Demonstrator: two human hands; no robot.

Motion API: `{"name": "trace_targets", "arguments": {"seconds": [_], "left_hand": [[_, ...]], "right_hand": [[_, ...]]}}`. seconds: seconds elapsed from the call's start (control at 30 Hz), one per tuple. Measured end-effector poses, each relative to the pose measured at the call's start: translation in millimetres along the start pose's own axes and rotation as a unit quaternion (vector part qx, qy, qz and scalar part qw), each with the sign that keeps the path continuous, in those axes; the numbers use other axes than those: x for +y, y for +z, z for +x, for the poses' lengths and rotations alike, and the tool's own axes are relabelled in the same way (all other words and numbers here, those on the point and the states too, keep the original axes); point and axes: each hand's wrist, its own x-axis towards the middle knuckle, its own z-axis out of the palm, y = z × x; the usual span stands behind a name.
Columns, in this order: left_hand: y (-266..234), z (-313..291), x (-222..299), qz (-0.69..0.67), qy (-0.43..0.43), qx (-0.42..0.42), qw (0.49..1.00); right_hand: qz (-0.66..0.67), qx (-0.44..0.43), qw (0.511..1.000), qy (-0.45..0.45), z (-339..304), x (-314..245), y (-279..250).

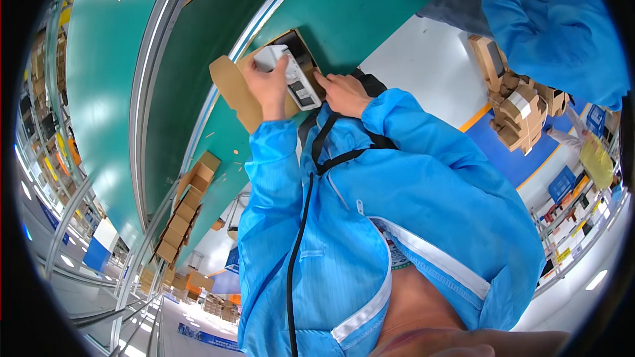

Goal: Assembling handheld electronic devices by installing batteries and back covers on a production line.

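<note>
A brown cardboard box (231, 86) lies open on the green bench, its long flap spread to the left and a dark interior showing at its far end. Over the opening, tilted, is a white rectangular device (296, 78) with dark panels on its side. My left hand (268, 89) is closed around the device, thumb on its upper edge. At the right edge of the box, my right hand (344, 94) has its fingers bent, the fingertips against the cardboard beside the device. The undersides of both hands are hidden.
A metal-edged conveyor channel (142, 92) runs along the left. Divided cardboard trays (182, 221) stand on the green bench (360, 0) nearer me. At the right, a co-worker in a blue sleeve (529, 20) holds a white device, above stacked cardboard (519, 112). A black cord hangs down my front.
</note>
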Motion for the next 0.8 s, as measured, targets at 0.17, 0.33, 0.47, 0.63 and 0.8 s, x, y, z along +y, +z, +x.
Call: {"name": "trace_targets", "arguments": {"seconds": [0.17,0.33,0.47,0.63,0.8], "left_hand": [[-56.6,-4.9,-8.2,-0.205,-0.108,-0.011,0.973],[-74.5,-17.4,-9.9,-0.220,-0.131,0.026,0.966],[-78.2,-22.0,-6.6,-0.243,-0.137,0.033,0.960],[-84.4,-31.2,-4.6,-0.257,-0.164,0.050,0.951],[-89.2,-36.1,-9.0,-0.272,-0.170,0.057,0.945]], "right_hand": [[0.016,0.032,0.999,-0.002,4.0,2.7,4.2],[0.075,0.141,0.987,-0.025,21.8,-22.8,-7.7],[0.110,0.109,0.985,0.071,57.1,-40.2,0.0],[0.154,0.108,0.958,0.215,109.5,-74.8,13.5],[0.176,0.251,0.939,0.157,126.6,-56.0,56.8]]}}
